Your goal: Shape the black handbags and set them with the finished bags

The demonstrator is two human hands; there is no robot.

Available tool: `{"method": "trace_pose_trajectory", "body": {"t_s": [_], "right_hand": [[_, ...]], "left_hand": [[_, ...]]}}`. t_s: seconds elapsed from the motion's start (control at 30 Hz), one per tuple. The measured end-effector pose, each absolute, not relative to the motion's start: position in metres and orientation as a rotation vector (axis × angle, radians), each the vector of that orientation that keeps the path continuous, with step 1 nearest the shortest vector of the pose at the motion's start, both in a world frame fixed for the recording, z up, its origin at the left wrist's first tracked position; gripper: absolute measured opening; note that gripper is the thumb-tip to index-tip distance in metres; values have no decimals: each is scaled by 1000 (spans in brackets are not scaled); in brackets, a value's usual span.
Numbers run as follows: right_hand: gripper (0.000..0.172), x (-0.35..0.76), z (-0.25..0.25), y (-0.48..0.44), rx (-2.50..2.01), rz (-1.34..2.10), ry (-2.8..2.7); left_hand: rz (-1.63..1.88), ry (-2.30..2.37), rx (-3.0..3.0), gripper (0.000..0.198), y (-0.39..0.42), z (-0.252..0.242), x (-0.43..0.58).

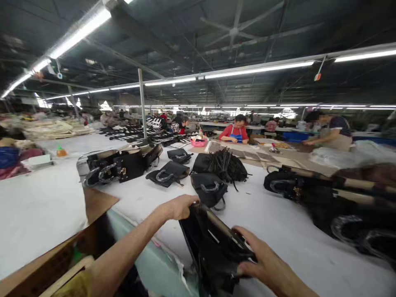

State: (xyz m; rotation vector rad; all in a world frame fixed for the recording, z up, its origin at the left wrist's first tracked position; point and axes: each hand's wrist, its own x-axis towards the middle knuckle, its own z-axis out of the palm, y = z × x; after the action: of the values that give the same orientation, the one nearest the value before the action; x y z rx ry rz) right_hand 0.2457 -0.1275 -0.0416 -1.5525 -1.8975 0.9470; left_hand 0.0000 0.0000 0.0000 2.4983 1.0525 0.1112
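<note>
A black handbag [213, 243] is tilted at the near edge of the white table, its mouth facing up. My left hand [181, 207] is closed on the bag's far upper corner. At the opposite end, my right hand [258, 258] grips the right side, thumb on the near face and fingers over the rim. Just beyond lies another black bag [208, 187] with a plastic-wrapped handle. A heap of black straps [227, 165] rests on black pieces behind it. The lower part of the held bag runs out of view.
Black handbags [131, 167] stand at the left, and more bags [315, 198] line the right. A smaller black bag [168, 173] lies between. A brown box [62, 255] sits low at the near left. Co-workers sit and stand beyond the table, near a pink basket [198, 142] and a post [142, 103].
</note>
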Motion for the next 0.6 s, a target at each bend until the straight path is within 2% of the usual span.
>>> {"method": "trace_pose_trajectory", "body": {"t_s": [0.07, 0.17, 0.27, 0.43, 0.6], "right_hand": [[35, 255, -30, -117, -1500, 1054, -1980], [24, 267, -12, -103, -1443, 1149, -2042], [26, 275, -5, -91, -1434, 1132, -2043], [21, 276, -25, -82, -1485, 1016, -1961], [25, 278, -37, -87, -1486, 971, -1929]], "left_hand": [[29, 1094, 2454, 43, 0, 9, 3], [-65, 1124, 2299, 47, -4, 17, 4], [-44, 1114, 2147, 48, -14, 14, 0], [286, 1055, 2044, 58, -33, -4, -2], [415, 767, 2377, 52, -48, 4, 6]]}}
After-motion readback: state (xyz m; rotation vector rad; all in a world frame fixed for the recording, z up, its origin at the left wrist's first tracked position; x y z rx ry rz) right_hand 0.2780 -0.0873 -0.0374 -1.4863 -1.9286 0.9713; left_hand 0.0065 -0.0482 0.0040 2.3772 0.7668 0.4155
